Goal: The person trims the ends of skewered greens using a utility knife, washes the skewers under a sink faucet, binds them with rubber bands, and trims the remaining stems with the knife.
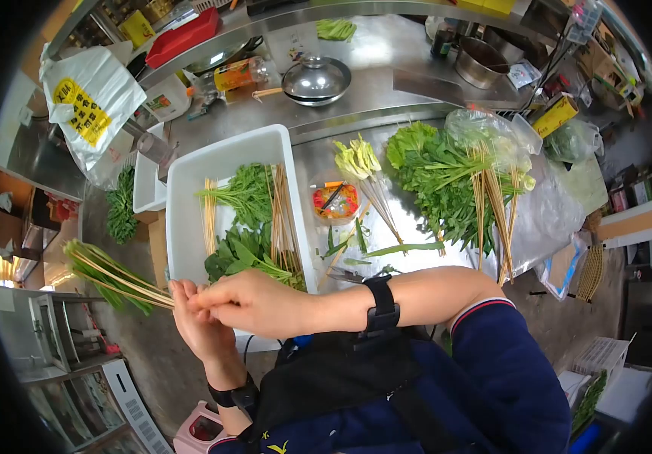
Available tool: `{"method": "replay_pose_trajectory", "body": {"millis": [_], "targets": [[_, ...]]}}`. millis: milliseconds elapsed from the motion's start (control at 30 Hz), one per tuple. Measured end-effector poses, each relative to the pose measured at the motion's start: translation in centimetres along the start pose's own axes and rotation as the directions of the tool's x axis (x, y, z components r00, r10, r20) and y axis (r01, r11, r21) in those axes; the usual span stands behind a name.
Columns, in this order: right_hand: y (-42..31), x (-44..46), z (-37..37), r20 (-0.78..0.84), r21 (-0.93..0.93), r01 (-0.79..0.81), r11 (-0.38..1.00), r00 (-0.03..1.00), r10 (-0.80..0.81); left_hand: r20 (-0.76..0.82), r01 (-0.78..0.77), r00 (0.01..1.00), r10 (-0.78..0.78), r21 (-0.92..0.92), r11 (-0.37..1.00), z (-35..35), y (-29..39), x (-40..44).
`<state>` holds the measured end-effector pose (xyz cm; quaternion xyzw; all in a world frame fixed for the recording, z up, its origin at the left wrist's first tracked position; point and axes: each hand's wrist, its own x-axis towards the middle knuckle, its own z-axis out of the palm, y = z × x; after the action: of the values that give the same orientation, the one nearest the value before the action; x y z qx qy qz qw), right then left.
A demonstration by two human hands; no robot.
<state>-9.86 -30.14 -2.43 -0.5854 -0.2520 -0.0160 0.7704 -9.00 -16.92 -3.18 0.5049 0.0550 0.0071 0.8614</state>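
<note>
My left hand (199,327) is closed around the stick ends of a bundle of skewered green vegetables (110,276), which points out to the left with its leaves away from me. My right hand (254,304) reaches across my body and meets the left at the stick ends. Its fingers are pinched together; whatever they grip is hidden. Just beyond my hands stands a white plastic tub (180,227). In it lie leafy green skewers (246,198) and dark broad-leaf skewers (239,253), their bare sticks lying to either side.
On the steel counter (409,261) lie pale lettuce skewers (357,159), a big pile of leafy greens (435,170) with bamboo sticks (496,208), and a red patterned container (336,202) with a pen on it. A lidded wok (316,82) and a cleaver (428,87) rest on the shelf behind.
</note>
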Motion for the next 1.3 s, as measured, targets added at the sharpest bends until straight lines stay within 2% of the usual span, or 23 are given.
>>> {"method": "replay_pose_trajectory", "body": {"millis": [33, 67, 100, 133, 233, 367, 433, 500, 533, 567, 633, 667, 833, 900, 933, 1000, 1033, 1100, 1167, 1200, 1233, 1267, 1300], "targets": [[-0.1, 0.1, -0.5, -0.001, -0.001, 0.002, 1.0, 1.0, -0.002, 0.002, -0.001, 1.0, 0.001, 0.0, 1.0, 0.9, 0.4, 0.0], [-0.2, 0.2, -1.5, 0.161, 0.354, -0.359, 0.864, 0.933, 0.322, -0.089, -0.01, 0.996, 0.017, 0.07, 0.997, 2.2, 1.1, -0.2], [-0.2, 0.3, -2.2, 0.421, 0.571, -0.661, 0.487, 0.745, 0.517, -0.185, -0.015, 0.982, 0.042, 0.141, 0.99, 2.8, 1.6, -0.4], [0.0, 0.3, -2.6, 0.476, 0.469, -0.794, 0.386, 0.596, 0.647, -0.198, -0.02, 0.979, 0.049, 0.145, 0.989, 2.4, 1.6, -0.4], [0.6, 0.4, -3.0, 0.589, 0.327, -0.888, 0.322, 0.458, 0.666, 0.013, -0.016, 1.0, 0.013, 0.252, 0.968, 0.9, 1.0, -0.6], [-2.4, 2.9, -4.2, 0.597, 0.185, -0.825, 0.534, 0.526, 0.606, -0.024, 0.008, 1.0, -0.002, 0.24, 0.971, 1.7, 2.0, -0.2], [-1.1, 3.2, -4.4, 0.693, -0.037, -0.512, 0.858, 0.606, 0.391, -0.032, 0.174, 0.985, -0.171, 0.158, 0.972, 1.7, 2.5, 0.0], [-2.5, 3.8, -4.6, 0.752, -0.294, -0.283, 0.913, 0.522, 0.404, 0.06, 0.213, 0.974, -0.219, 0.094, 0.973, 0.9, 2.1, 0.2], [-5.8, 5.3, -3.9, 0.624, -0.721, 0.052, 0.691, 0.481, 0.616, 0.053, 0.243, 0.968, -0.246, 0.05, 0.969, 0.9, 2.0, 0.3], [-5.8, 4.9, -3.5, 0.637, -0.715, 0.061, 0.696, 0.467, 0.613, 0.051, 0.279, 0.959, -0.279, 0.005, 0.96, 1.0, 1.8, 0.2], [-6.0, 3.3, -2.9, 0.634, -0.751, 0.415, 0.514, 0.671, 0.386, 0.023, 0.252, 0.968, -0.251, -0.033, 0.967, 1.1, 1.6, 0.2], [-6.2, 2.7, -2.5, 0.594, -0.792, 0.444, 0.418, 0.716, 0.366, 0.008, 0.233, 0.972, -0.233, -0.064, 0.97, 1.2, 1.6, 0.3], [-3.8, 0.9, -2.2, 0.472, -0.84, 0.386, 0.381, 0.867, 0.163, -0.002, 0.308, 0.944, -0.329, -0.343, 0.887, 1.2, 1.2, 0.4], [-1.9, 0.3, -2.3, 0.395, -0.802, 0.413, 0.431, 0.909, -0.135, 0.031, 0.351, 0.928, -0.371, -0.402, 0.845, 0.7, 1.1, 0.4], [-1.2, 0.2, -2.7, 0.392, -0.804, 0.41, 0.431, 0.91, -0.135, 0.086, 0.394, 0.914, -0.398, -0.426, 0.814, 0.5, 1.1, 0.4], [-0.1, 0.2, -3.8, 0.294, -0.679, 0.385, 0.624, 0.923, -0.249, 0.148, 0.444, 0.893, -0.424, -0.441, 0.78, 0.3, 1.5, 0.2], [0.3, 0.5, -4.1, 0.287, -0.689, 0.379, 0.618, 0.925, -0.248, 0.144, 0.445, 0.893, -0.426, -0.418, 0.792, 0.5, 1.7, -0.2], [0.4, 0.8, -5.3, -0.237, -0.307, -0.166, 0.937, 0.967, 0.094, 0.202, 0.504, 0.863, -0.463, -0.379, 0.776, 1.1, 1.2, -1.3], [1.1, 0.9, -6.2, 0.016, -0.094, -0.343, 0.935, 0.938, 0.346, 0.296, 0.466, 0.865, -0.405, -0.178, 0.866, 2.2, -0.4, -2.1], [1.0, 0.7, -5.5, 0.039, -0.194, -0.275, 0.942, 0.957, 0.287, 0.371, 0.525, 0.815, -0.445, -0.15, 0.838, 3.0, -1.7, -2.3], [1.0, 0.7, -4.9, 0.087, -0.286, -0.206, 0.936, 0.967, 0.239, 0.348, 0.451, 0.825, -0.444, 0.065, 0.89, 3.3, -3.0, -2.5], [0.1, 0.8, -4.9, 0.095, -0.329, -0.279, 0.902, 0.941, 0.326, 0.324, 0.334, 0.852, -0.412, 0.272, 0.903, 3.2, -4.1, -2.8], [-0.9, 0.9, -4.9, 0.113, -0.362, -0.345, 0.866, 0.906, 0.408, 0.353, 0.371, 0.782, -0.514, 0.399, 0.839, 2.4, -5.7, -2.7]]}}
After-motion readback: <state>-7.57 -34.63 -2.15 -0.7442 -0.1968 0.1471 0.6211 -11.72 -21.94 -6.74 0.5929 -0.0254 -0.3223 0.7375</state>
